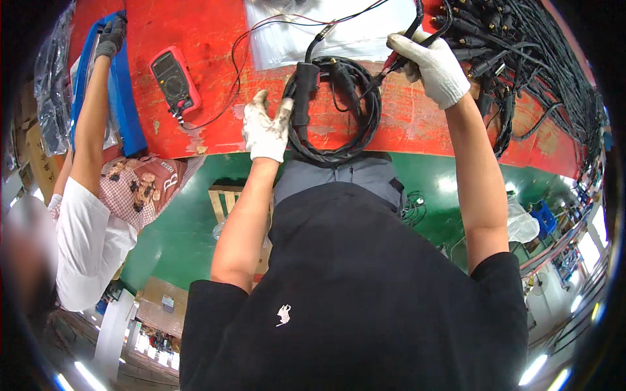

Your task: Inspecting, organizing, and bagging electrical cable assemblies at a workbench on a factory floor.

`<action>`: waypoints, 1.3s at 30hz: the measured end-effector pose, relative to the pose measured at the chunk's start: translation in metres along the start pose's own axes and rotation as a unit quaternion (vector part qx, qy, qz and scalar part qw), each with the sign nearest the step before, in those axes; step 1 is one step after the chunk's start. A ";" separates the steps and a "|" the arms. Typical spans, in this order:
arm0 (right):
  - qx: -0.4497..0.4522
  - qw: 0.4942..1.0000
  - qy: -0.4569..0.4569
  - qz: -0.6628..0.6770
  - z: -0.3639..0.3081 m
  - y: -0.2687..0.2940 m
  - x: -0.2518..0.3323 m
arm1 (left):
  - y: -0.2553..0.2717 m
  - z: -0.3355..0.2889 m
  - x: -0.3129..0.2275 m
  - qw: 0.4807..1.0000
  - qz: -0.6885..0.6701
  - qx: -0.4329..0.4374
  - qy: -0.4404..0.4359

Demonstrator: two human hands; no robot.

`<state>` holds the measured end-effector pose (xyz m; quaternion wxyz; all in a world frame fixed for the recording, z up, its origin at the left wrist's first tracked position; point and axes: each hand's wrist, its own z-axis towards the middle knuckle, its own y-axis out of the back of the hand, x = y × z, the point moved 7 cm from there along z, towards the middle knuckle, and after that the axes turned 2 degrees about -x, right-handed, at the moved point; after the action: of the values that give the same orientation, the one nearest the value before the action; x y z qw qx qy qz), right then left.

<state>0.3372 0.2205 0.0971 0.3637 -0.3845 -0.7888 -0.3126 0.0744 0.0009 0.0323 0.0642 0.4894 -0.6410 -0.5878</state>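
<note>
The fingers of the right hand (435,73) are closed on a black lead with a red part (390,60), above the tabletop (215,130). The fingers of the left hand (266,130) are spread, next to the dark handle (302,94) of the coiled black cable (373,120); contact cannot be determined. The coil lies at the tabletop's near edge. A red multimeter (175,81) lies left of it; clear plastic bags (280,49) lie toward the far edge; black cables (551,72) are heaped toward the right end.
</note>
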 end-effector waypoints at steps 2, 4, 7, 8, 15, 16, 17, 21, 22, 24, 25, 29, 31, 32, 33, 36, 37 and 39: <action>-0.007 1.000 0.009 0.013 0.000 0.002 -0.004 | -0.014 0.000 -0.008 0.996 0.076 0.025 -0.050; -0.010 1.000 0.010 0.020 -0.001 0.001 -0.006 | -0.032 0.000 -0.025 0.991 0.098 0.048 -0.074; 0.000 0.999 0.033 0.027 -0.005 -0.002 -0.001 | -0.056 0.006 -0.056 0.984 0.143 0.039 -0.094; 0.003 0.999 0.040 0.021 -0.007 -0.003 0.001 | -0.060 0.007 -0.063 0.981 0.170 0.021 -0.091; 0.011 1.000 -0.002 0.014 -0.016 -0.003 0.006 | -0.074 0.010 -0.063 0.977 0.201 -0.004 -0.070; 0.011 1.000 0.008 0.001 -0.016 -0.003 0.007 | -0.072 0.011 -0.061 0.976 0.205 -0.027 -0.069; 0.000 1.000 -0.013 -0.005 -0.016 -0.002 0.004 | -0.073 0.011 -0.060 0.980 0.183 -0.031 -0.072; -0.024 1.000 0.009 0.009 -0.014 -0.001 0.003 | -0.081 0.015 -0.053 0.987 0.159 -0.017 -0.033; -0.019 1.000 -0.011 -0.001 -0.013 -0.003 -0.001 | -0.082 0.016 -0.052 0.990 0.137 -0.024 -0.021; -0.029 1.000 0.002 0.005 -0.013 -0.003 0.000 | -0.081 0.016 -0.052 0.992 0.118 -0.032 -0.015; -0.025 1.000 -0.017 0.008 -0.012 -0.004 -0.002 | -0.082 0.016 -0.051 0.993 0.110 -0.029 -0.014; -0.026 1.000 0.009 0.005 -0.013 -0.008 0.006 | -0.079 0.015 -0.050 0.995 0.096 -0.020 -0.018; -0.018 1.000 0.007 0.009 -0.014 -0.013 0.009 | -0.079 0.015 -0.051 0.996 0.079 -0.012 -0.028; -0.039 0.999 0.017 0.002 -0.014 -0.011 0.012 | -0.079 0.015 -0.049 0.995 0.101 -0.005 -0.016; -0.039 0.999 0.016 0.006 -0.013 -0.013 0.014 | -0.079 0.015 -0.050 0.996 0.083 -0.002 -0.024; -0.039 0.999 0.008 0.010 -0.013 -0.015 0.015 | -0.077 0.015 -0.051 0.997 0.068 -0.004 -0.024; -0.027 1.000 -0.012 0.010 -0.013 -0.018 0.012 | -0.076 0.015 -0.051 0.997 0.067 -0.003 -0.025; -0.040 0.999 0.005 0.009 -0.013 -0.016 0.014 | -0.075 0.015 -0.051 0.997 0.067 -0.004 -0.027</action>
<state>0.3221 0.2076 0.1123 0.3550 -0.4038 -0.7703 -0.3428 0.1319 0.0596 -0.0088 0.0879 0.4290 -0.6714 -0.5979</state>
